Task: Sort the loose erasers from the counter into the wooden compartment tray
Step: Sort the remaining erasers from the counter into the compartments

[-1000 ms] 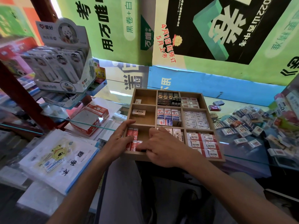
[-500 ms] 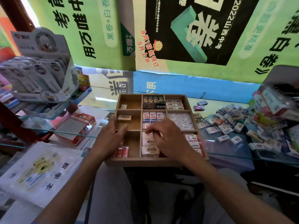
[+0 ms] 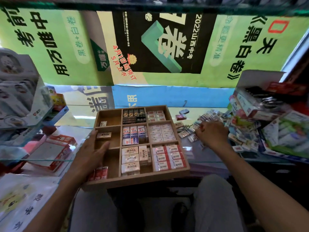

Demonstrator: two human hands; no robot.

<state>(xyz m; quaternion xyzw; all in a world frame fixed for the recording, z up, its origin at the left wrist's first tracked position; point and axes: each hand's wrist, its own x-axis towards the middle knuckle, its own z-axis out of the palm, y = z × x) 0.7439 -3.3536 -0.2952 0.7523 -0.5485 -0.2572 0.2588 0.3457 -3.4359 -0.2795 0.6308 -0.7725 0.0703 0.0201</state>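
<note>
The glass table [image 3: 209, 158] carries the wooden tray [image 3: 142, 179] at centre, its long axis running near to far and most compartments filled. The loose erasers [image 3: 215, 114] lie heaped to its right, pointing every way. The step looks like fetching: the right hand [image 3: 211, 133] is in the heap, fingers curled, hold unclear. The left hand [image 3: 91, 154] rests flat on the tray's left side, fingers apart. Next, one eraser must be singled out.
</note>
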